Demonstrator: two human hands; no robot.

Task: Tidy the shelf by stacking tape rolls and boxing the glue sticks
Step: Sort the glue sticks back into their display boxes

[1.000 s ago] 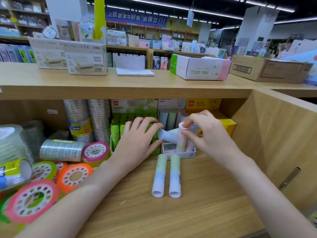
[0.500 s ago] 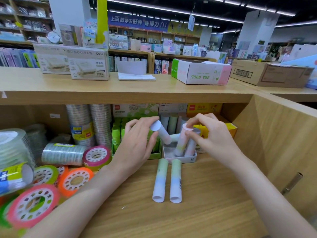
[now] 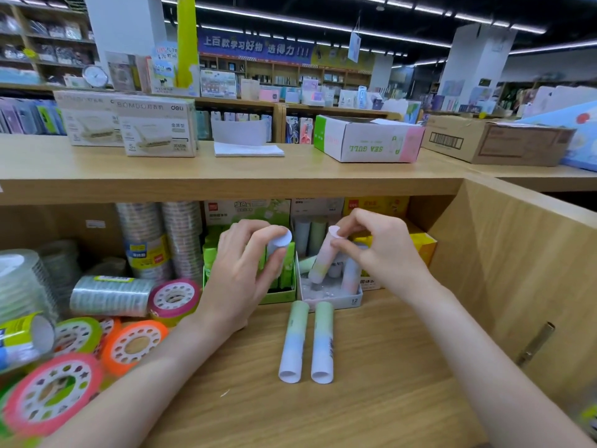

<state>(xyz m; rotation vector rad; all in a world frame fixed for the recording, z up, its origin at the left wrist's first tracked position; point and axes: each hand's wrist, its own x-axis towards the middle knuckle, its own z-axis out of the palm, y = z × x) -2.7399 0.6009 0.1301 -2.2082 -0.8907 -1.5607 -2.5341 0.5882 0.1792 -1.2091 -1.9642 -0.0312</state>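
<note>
My left hand [image 3: 240, 273] grips a pale glue stick [image 3: 280, 242] upright, its white cap end showing above my fingers, in front of the green box [image 3: 284, 297]. My right hand [image 3: 378, 250] pinches the top of a pink glue stick [image 3: 323, 261] that leans with its foot inside the small white box [image 3: 336, 300]. More sticks stand in that box. Two green-and-blue glue sticks [image 3: 292, 341] [image 3: 323, 342] lie side by side on the shelf board in front of it. Coloured tape rolls [image 3: 174, 299] [image 3: 134, 345] [image 3: 51, 392] lie loose at the left.
Tall stacks of clear tape [image 3: 143, 240] stand at the back left, and one stack [image 3: 109, 295] lies on its side. A yellow box [image 3: 420, 247] sits right of the white box. The wooden side panel [image 3: 517, 270] closes the shelf on the right. Boxes rest on the top board [image 3: 226, 179].
My left hand has lifted its glue stick from a slant over the white box to upright in front of the green box. My right hand keeps hold of the pink stick.
</note>
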